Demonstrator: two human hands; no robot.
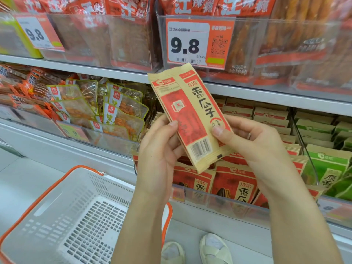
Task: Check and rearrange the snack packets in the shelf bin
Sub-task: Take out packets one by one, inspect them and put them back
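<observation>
Pinching one seed packet (190, 115) above the shelf bin (219, 201), both hands — left hand (160, 149), right hand (253, 141) — should keep it flat while its print is read.

Single head-worn view, wide-angle, looking forward and down at store shelving from close range. Tilted slightly, with the shelf edges running downward from left to right across the frame. Nearest the lens: left hand (160, 149) and right hand (253, 141) at centre, raising a snack packet (190, 119) almost to lens height. Behind, filling the right half, the shelf bin (219, 202); price tag (198, 42) in the upper centre. Steeply down at lower left, a white basket (62, 212); at bottom centre, shoes (213, 248) on the floor. Edges bowed by lens distortion. No second view.
</observation>
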